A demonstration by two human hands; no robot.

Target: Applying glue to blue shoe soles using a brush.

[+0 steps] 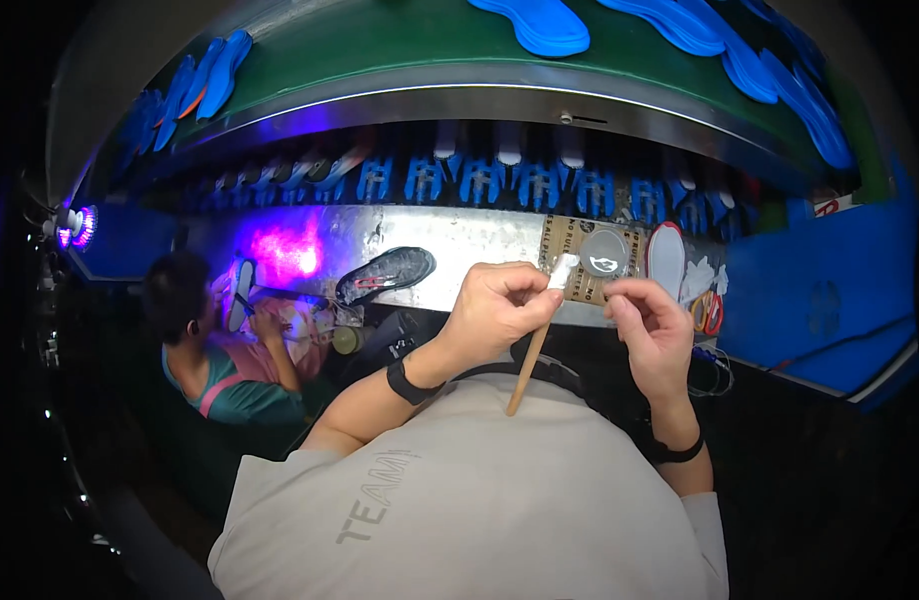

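My left hand (505, 308) is closed around a wooden-handled brush (528, 378), its white upper end (564, 268) sticking out above the thumb and its handle slanting down toward my shirt. To the right, my right hand (655, 335) is raised with thumb and forefinger bent together; whatever may be between them is too small to make out. Just beyond my hands a round grey pot (604, 254) with a white patch in it rests on a printed brown cardboard sheet (584, 288). A white shoe sole with a red rim (667, 262) stands beside the cardboard.
Left on the metal bench (420, 232) lies a black shoe (386, 275). Crumpled white tissue (698, 280) and orange-handled scissors (714, 314) sit at right. Blue holders (482, 182) line the back under a green belt (380, 52) carrying blue insoles (545, 25). A co-worker (245, 370) sits at left under purple light.
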